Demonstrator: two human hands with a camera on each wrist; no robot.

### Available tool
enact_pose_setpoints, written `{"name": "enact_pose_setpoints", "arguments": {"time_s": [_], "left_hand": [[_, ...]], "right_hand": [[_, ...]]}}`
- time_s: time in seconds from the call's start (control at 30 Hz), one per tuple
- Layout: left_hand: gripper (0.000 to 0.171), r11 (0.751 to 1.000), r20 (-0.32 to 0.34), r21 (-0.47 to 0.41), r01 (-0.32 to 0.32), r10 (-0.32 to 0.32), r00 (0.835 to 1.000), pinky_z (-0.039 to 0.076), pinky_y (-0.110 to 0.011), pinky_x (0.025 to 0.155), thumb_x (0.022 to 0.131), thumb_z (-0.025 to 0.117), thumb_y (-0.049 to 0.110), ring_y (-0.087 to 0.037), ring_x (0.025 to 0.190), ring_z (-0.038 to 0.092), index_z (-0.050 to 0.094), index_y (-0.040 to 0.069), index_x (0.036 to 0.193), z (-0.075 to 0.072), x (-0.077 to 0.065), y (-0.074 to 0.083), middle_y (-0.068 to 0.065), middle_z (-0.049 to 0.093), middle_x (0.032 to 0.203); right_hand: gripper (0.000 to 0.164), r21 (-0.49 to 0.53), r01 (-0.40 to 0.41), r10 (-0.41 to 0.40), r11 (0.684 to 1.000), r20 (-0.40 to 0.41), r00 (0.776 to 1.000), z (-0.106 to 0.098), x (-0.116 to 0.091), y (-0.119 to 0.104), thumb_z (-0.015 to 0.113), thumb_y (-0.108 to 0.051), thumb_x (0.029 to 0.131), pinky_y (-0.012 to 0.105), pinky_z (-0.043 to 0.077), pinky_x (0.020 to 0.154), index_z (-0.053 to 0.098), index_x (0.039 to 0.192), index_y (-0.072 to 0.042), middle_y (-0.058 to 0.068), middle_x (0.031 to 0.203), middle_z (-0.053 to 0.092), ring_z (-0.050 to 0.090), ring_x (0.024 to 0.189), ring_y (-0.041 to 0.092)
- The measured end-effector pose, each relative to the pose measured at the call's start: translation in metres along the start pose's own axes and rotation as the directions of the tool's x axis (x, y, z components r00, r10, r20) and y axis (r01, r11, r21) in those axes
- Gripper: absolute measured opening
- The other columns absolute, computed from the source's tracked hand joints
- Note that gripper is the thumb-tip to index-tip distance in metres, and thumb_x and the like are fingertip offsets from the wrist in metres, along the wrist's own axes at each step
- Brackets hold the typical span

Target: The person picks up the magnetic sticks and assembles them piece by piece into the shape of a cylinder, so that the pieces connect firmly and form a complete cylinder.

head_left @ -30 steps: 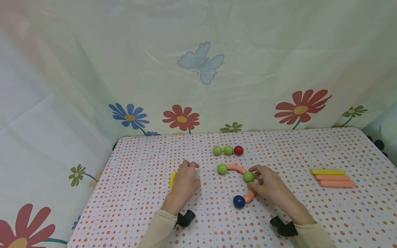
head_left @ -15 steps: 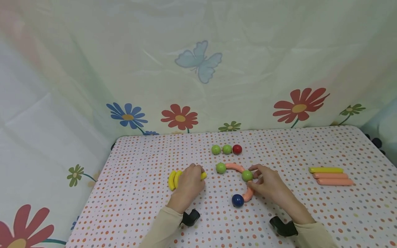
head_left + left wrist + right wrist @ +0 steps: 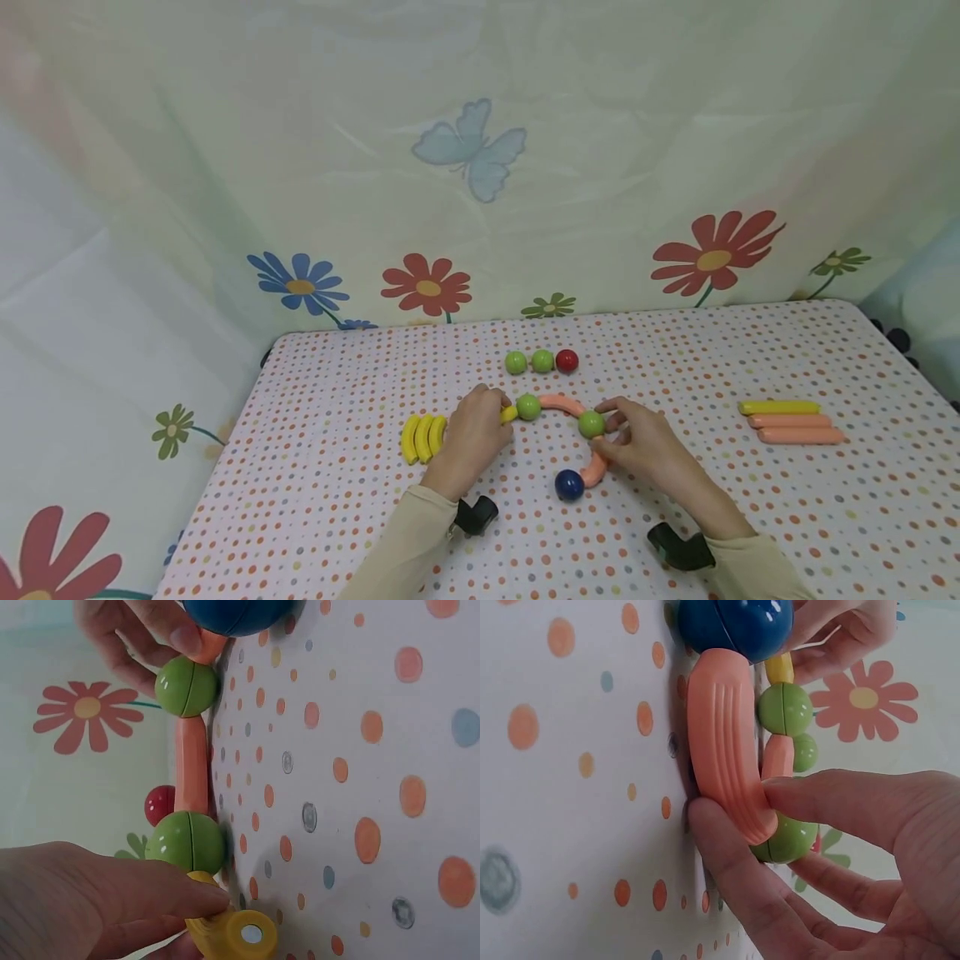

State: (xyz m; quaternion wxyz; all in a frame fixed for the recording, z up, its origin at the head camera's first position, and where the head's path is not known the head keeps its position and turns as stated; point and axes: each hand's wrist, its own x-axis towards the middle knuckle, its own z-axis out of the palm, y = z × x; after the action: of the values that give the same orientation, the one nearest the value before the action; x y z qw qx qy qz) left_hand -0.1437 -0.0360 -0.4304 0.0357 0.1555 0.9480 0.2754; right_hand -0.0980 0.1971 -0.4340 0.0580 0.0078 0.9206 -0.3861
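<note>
- Left hand pinches yellow curved rod against end green ball; right hand pinches salmon curved rod;
- arc laid mid-surface to blue ball; its left side unfilled;
- unused: yellow trio toward left edge; straight rods, right; ball row, far edge.

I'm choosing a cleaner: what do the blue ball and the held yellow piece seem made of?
Blue ball: probably plastic, glossy, given its sharp highlights and seam; lacquered wood possible.
Yellow piece: likely smooth plastic, by its even colour and rounded end; the pale disc there may be metal.
</note>
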Motion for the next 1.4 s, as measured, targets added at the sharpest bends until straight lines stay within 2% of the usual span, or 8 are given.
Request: {"name": "enact_pose_setpoints", "arguments": {"time_s": [0.13,0.23,0.3,0.4,0.47,0.53,1.1,1.4], "left_hand": [[0.022,1.000,0.006,0.005,0.006,-0.006,1.000,0.054,-0.032,0.070,0.084,0.078,-0.005,-0.019,0.081,0.059,0.074,-0.004,0.106,0.000,0.001,-0.001,-0.011,0.066,0.097],[0.022,1.000,0.012,0.000,0.016,-0.016,1.000,0.055,-0.032,0.072,0.086,0.078,-0.003,-0.019,0.084,0.061,0.075,-0.004,0.107,-0.001,0.002,-0.001,-0.012,0.069,0.100],[0.021,1.000,0.024,-0.014,0.026,-0.025,0.999,0.055,-0.031,0.072,0.087,0.078,-0.001,-0.019,0.085,0.061,0.075,-0.004,0.108,-0.002,0.002,-0.002,-0.012,0.070,0.103],[0.020,0.998,0.051,-0.047,0.051,-0.048,0.998,0.054,-0.030,0.071,0.090,0.077,0.002,-0.018,0.084,0.060,0.074,-0.004,0.109,-0.004,0.003,-0.002,-0.013,0.071,0.107],[0.020,0.995,0.073,-0.069,0.066,-0.061,0.995,0.054,-0.030,0.072,0.092,0.076,0.003,-0.017,0.084,0.059,0.074,-0.003,0.111,-0.005,0.003,-0.003,-0.013,0.071,0.108],[0.020,0.993,0.092,-0.090,0.073,-0.064,0.994,0.054,-0.030,0.073,0.093,0.076,0.004,-0.016,0.084,0.058,0.074,-0.003,0.112,-0.005,0.004,-0.005,-0.011,0.071,0.108],[0.018,0.977,0.141,-0.206,0.059,-0.030,0.990,0.046,-0.021,0.060,0.094,0.075,0.001,-0.010,0.070,0.054,0.075,-0.005,0.111,-0.006,0.011,-0.011,-0.007,0.068,0.092],[0.016,0.977,0.137,-0.206,0.048,-0.019,0.990,0.041,-0.018,0.053,0.094,0.074,0.000,-0.008,0.063,0.052,0.075,-0.005,0.109,-0.009,0.013,-0.011,-0.005,0.066,0.087]], "right_hand": [[0.048,-0.052,0.042,-0.044,0.998,-0.027,0.999,0.000,-0.006,-0.006,0.079,-0.005,0.090,0.036,0.053,0.066,0.058,0.130,0.010,0.018,0.104,0.062,0.063,0.084,0.024],[0.043,-0.146,0.174,-0.188,0.974,-0.090,0.978,0.000,-0.015,-0.011,0.081,-0.004,0.087,0.038,0.053,0.069,0.063,0.125,0.005,0.015,0.105,0.061,0.062,0.089,0.025],[0.037,-0.212,0.315,-0.336,0.925,-0.070,0.939,-0.001,-0.019,-0.013,0.084,-0.005,0.084,0.037,0.053,0.072,0.068,0.118,-0.003,0.008,0.105,0.061,0.060,0.090,0.022],[0.037,-0.243,0.522,-0.516,0.818,0.092,0.852,-0.002,-0.021,-0.011,0.089,-0.009,0.081,0.037,0.053,0.076,0.072,0.114,-0.013,-0.003,0.105,0.062,0.057,0.093,0.013],[0.039,-0.237,0.604,-0.565,0.761,0.217,0.796,-0.001,-0.021,-0.008,0.091,-0.012,0.080,0.038,0.053,0.079,0.073,0.115,-0.018,-0.008,0.107,0.062,0.055,0.094,0.008],[0.041,-0.239,0.630,-0.566,0.739,0.286,0.773,0.002,-0.020,-0.005,0.091,-0.011,0.079,0.038,0.052,0.080,0.074,0.116,-0.020,-0.011,0.107,0.062,0.053,0.093,0.004],[0.032,-0.175,0.649,-0.619,0.740,0.201,0.759,0.049,-0.008,-0.033,0.091,-0.009,0.079,0.029,0.054,0.076,0.075,0.107,-0.010,-0.004,0.100,0.068,0.061,0.087,0.005],[0.031,-0.233,0.645,-0.663,0.728,0.001,0.749,0.076,-0.002,-0.042,0.092,-0.010,0.074,0.056,0.039,0.113,0.075,0.100,-0.006,-0.002,0.092,0.069,0.062,0.080,0.006]]}}
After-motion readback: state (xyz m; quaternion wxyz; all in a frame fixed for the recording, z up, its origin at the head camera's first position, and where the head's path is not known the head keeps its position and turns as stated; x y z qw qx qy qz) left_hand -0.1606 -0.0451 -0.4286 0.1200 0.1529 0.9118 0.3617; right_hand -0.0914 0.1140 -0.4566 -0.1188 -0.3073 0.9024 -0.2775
